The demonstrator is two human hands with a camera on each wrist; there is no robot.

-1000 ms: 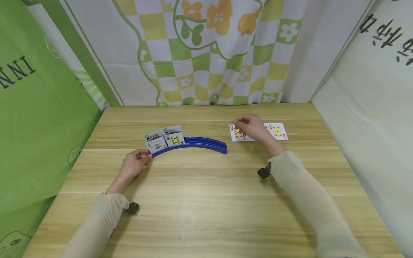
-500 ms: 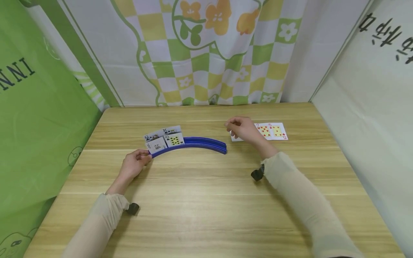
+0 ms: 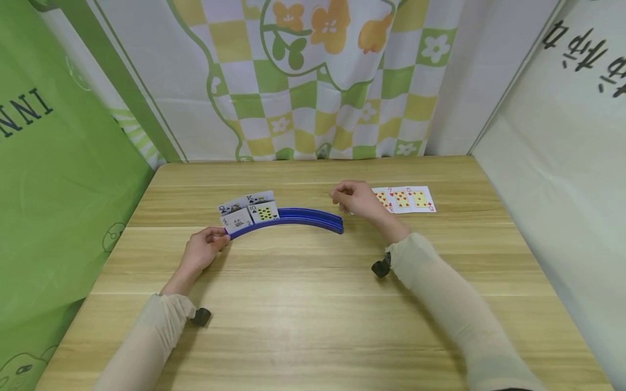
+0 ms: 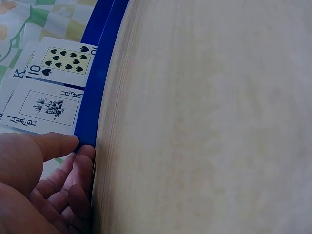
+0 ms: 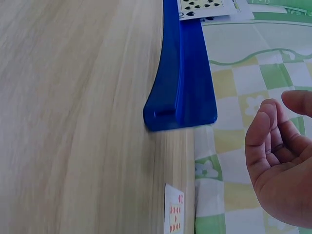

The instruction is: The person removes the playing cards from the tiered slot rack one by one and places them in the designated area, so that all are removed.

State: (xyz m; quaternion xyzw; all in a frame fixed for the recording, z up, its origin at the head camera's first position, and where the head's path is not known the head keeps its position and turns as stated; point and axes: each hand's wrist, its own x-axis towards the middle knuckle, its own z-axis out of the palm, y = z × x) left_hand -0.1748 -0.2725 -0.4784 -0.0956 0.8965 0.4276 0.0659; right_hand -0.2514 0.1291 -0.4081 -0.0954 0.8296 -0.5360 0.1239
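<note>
At the left end of the curved blue card holder, my left hand pinches its tip between thumb and fingers. Standing in that holder are a joker and a ten of spades in front, with a queen and a king behind. My right hand is above the table, just beyond the holder's right end. Its fingers are loosely curled, and the right wrist view shows a gap between thumb and fingertips with nothing in it.
Red-suited cards lie face up in a row at the back right, among them a seven and a five of diamonds; my right hand partly covers the row's left end. A patterned curtain hangs behind the wooden table.
My right hand has shifted left from over the red cards toward the holder's right end, uncovering more of the row. The left hand and the holder have stayed put.
</note>
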